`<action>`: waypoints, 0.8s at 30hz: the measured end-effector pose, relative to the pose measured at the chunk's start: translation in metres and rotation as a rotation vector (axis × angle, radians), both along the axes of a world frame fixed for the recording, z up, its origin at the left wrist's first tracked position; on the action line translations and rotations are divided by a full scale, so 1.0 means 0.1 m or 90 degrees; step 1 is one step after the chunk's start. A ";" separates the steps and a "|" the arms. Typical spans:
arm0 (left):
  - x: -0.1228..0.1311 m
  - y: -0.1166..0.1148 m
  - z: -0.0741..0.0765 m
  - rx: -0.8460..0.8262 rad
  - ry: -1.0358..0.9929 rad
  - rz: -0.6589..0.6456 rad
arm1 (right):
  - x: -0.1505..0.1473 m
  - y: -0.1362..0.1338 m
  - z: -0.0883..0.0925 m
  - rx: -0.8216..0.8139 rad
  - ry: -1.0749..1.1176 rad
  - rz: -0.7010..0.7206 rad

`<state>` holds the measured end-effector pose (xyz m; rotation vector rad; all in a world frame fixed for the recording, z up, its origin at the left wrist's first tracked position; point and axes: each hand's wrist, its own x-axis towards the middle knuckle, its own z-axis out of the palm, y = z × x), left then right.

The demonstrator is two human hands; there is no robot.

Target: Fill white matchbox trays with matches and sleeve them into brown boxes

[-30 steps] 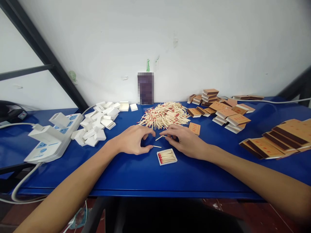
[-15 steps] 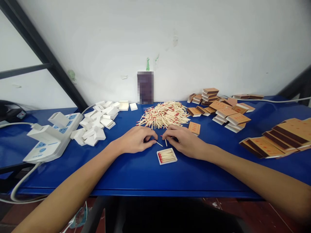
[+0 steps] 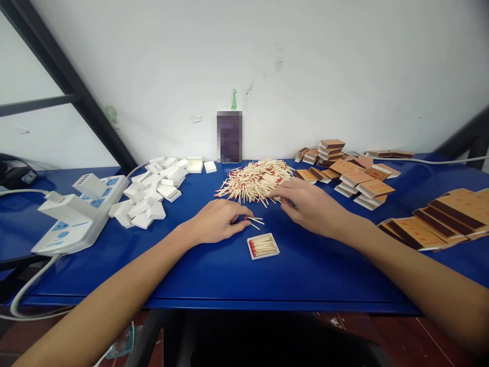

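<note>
Head camera view: a person's left hand (image 3: pixel 217 221), fingers curled and tips pressed together, pinches the ends of a few loose matches (image 3: pixel 255 221) just behind an open white tray (image 3: pixel 263 246) on a blue table (image 3: pixel 229 280). The tray lies part filled with matches, red heads to its left. The right hand (image 3: pixel 305 204), behind and to the right of the tray, reaches with bent fingers to the near edge of a loose pile of matches (image 3: pixel 254 179). Its fingertips are hidden among the sticks, so whether it grips any cannot be told. Far behind the tray, against the wall, a dark upright box (image 3: pixel 229 136) is blurred out and unreadable. Brown sleeves (image 3: pixel 351 173) stacked to the tray's right rear carry red print too small to read. Flattened sleeves (image 3: pixel 439 216) further right of the tray are cut off by the frame edge. White trays (image 3: pixel 153 191) and a white power strip (image 3: pixel 72 214) with blue markings lie well to the tray's left.
</note>
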<state>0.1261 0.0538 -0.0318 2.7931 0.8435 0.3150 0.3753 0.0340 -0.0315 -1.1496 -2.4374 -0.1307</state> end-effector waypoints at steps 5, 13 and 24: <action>0.03 -0.02 -0.02 0.019 -0.009 -0.003 | 0.16 0.02 0.08 -0.019 -0.166 -0.063; 0.04 -0.04 -0.02 0.027 0.006 0.007 | 0.25 0.03 -0.01 -0.030 -0.211 -0.063; 0.04 -0.02 -0.02 0.019 -0.003 0.004 | -0.01 -0.05 -0.03 -0.023 -0.168 0.037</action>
